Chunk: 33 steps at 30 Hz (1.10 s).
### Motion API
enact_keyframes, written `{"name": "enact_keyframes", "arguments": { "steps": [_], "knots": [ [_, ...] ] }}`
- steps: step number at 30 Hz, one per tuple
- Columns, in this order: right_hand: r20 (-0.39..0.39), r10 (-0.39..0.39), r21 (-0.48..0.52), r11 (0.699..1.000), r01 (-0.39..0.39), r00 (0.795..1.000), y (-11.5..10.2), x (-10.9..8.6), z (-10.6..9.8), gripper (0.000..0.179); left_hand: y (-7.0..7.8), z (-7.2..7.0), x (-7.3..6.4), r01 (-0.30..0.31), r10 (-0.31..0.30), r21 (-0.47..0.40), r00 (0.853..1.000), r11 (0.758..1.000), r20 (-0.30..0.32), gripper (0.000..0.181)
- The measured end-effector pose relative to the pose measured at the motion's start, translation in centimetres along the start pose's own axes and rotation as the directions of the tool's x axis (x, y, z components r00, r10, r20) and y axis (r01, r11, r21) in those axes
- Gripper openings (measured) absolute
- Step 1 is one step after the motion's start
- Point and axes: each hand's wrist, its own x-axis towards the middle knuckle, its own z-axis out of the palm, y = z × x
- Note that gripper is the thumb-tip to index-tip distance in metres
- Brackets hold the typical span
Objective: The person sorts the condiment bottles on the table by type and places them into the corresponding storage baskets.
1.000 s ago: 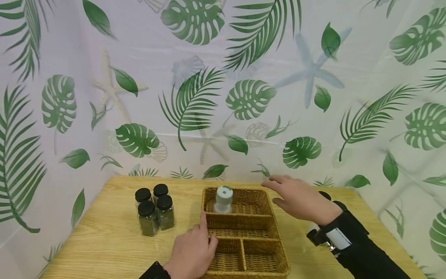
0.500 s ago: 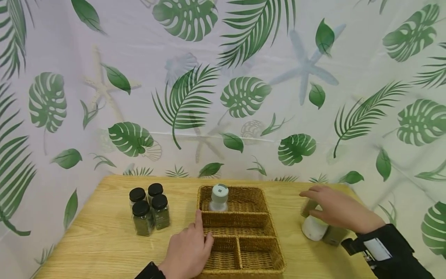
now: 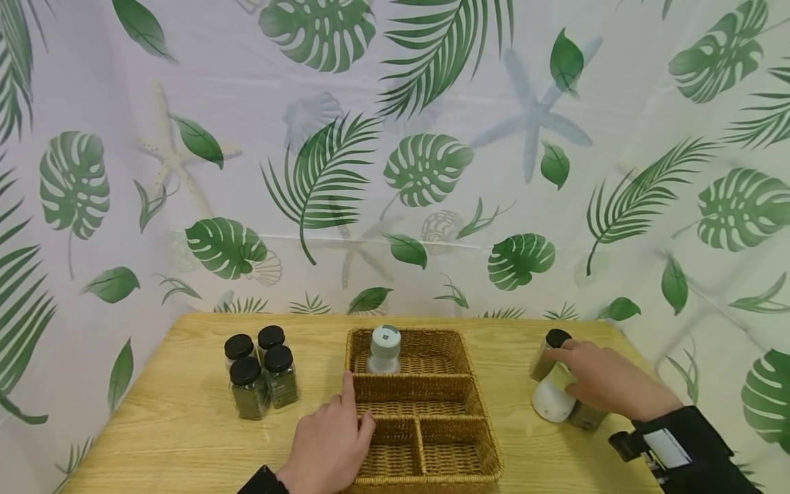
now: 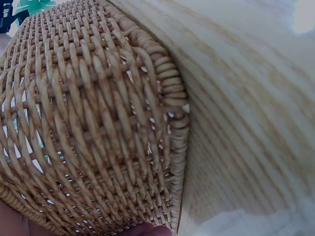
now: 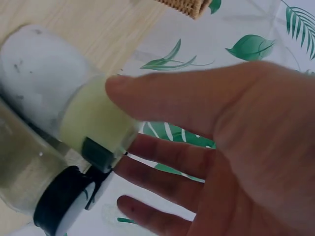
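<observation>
1. Jar with a pale yellow-green lid, the pale-lidded jar (image 3: 551, 403), is squat and rounded, its body whitish and its lid marked with a small dark square in the right wrist view. It is on the right part of the table, well apart from the basket.
2. One black-capped jar (image 3: 543, 363) stands just behind it, and a second dark jar (image 3: 588, 416) is close beside it, partly covered by the right hand.
3. Woven basket (image 3: 413, 391), brown with a braided rim, sits near the middle: one wide compartment at the back, one wide in the middle, two smaller ones side by side in front. A white-topped jar (image 3: 385, 343) stands in the left part of the back compartment.
4. Light wood-grained table (image 3: 166, 425) bears all of it; four black-capped jars with dark contents (image 3: 283, 387) stand clustered left of the basket.
5. Pale cloth (image 3: 370, 89) printed with green leaves, starfish and shells covers the walls behind and at both sides.
6. Left hand (image 3: 327, 436) holds the basket's left edge, index finger straight along the rim, thumb across to the inner side.
7. Right hand (image 3: 607, 377) has the lid between thumb and fingers, thumb against one side, fingers reaching round the other; how firm that pinch is, I cannot tell. Both arms wear dark sleeves.
</observation>
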Motion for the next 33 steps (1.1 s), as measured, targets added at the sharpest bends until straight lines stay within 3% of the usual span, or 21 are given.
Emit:
{"name": "enact_keyframes", "arguments": {
  "steps": [16,23,33],
  "knots": [
    [-0.040,-0.063,-0.017,0.998,0.063,0.997,0.5,0.4,1.2,0.043,-0.1,0.0,0.0,-0.009,0.008,-0.017,1.000,1.000,-0.025,0.069],
    [-0.045,-0.078,0.019,0.997,0.079,0.996,0.5,0.4,1.4,0.041,-0.1,0.1,-0.1,-0.014,0.013,-0.019,0.999,1.000,-0.032,0.068],
    [-0.157,-0.136,-0.027,0.991,0.133,0.978,-0.1,0.8,0.3,0.041,-0.1,0.2,-0.1,-0.014,0.014,-0.010,0.999,1.000,-0.041,0.068]
  ]
}}
